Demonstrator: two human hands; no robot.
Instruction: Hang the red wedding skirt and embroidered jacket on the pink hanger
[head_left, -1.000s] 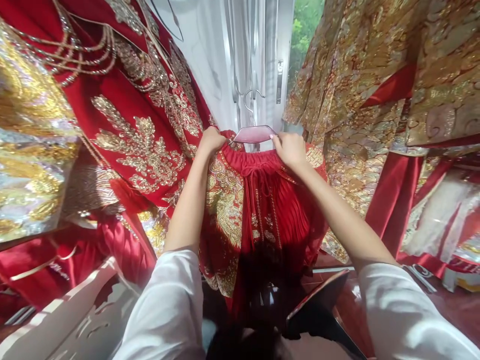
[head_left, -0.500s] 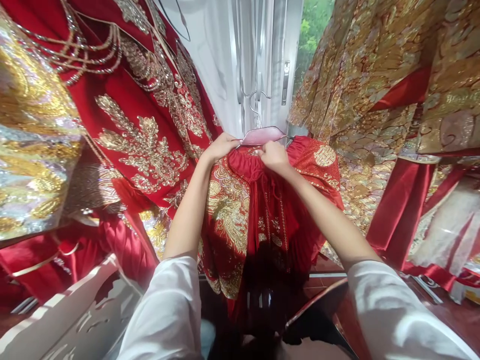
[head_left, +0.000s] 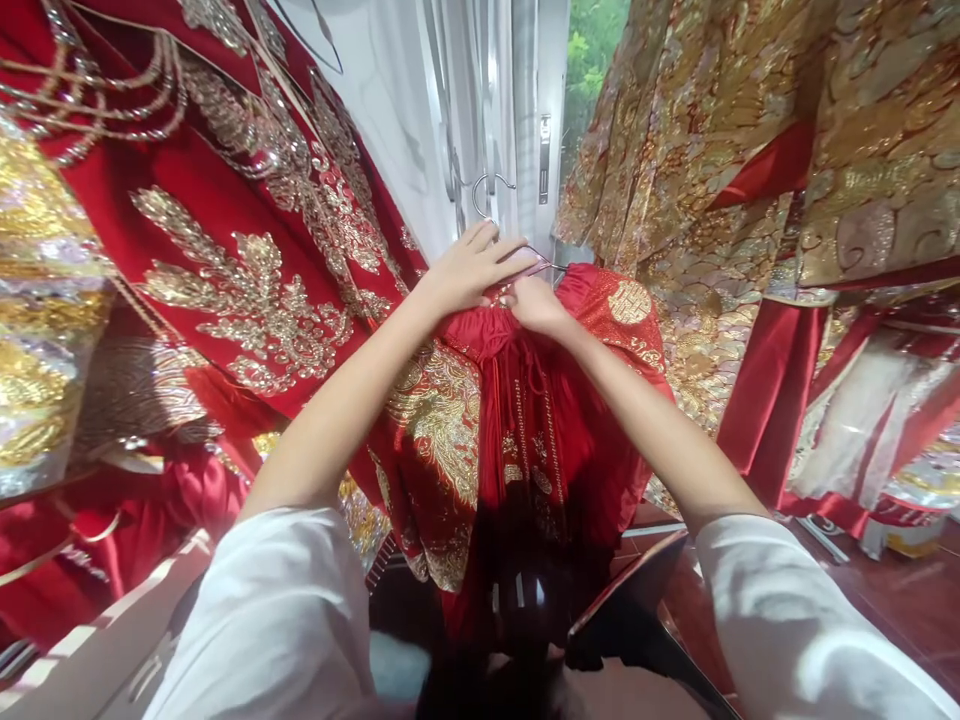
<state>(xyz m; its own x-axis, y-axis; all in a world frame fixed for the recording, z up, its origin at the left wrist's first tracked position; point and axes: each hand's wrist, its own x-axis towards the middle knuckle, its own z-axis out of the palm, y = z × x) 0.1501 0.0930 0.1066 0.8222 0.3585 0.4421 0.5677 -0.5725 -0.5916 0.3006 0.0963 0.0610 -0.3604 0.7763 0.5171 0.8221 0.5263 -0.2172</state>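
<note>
Through my feed I have both bare hands close together at the top of a red garment, which hangs in the middle of the view with its gathered upper edge up by the fingers and its lower part lost in dark shadow. The left hand lies across the hanger, its fingers stretched and slightly spread and covering much of it – whether they grip anything underneath I can't tell. The right hand sits just beside it, fingers curled in at the gathered edge; how tightly they are closed, and whether on cloth or hanger, is hidden from me. Above the hands I can see the hook, in front of white upright panels, and one end of the hanger showing to the right. Gold embroidery covers the cloth on both sides, and a tie hangs down the front between. On my left a red dress carries a gold sequinned spray and looped bead strands; on my right hang gold patterned garments – and between those and the panels, greenery shows through a window
</note>
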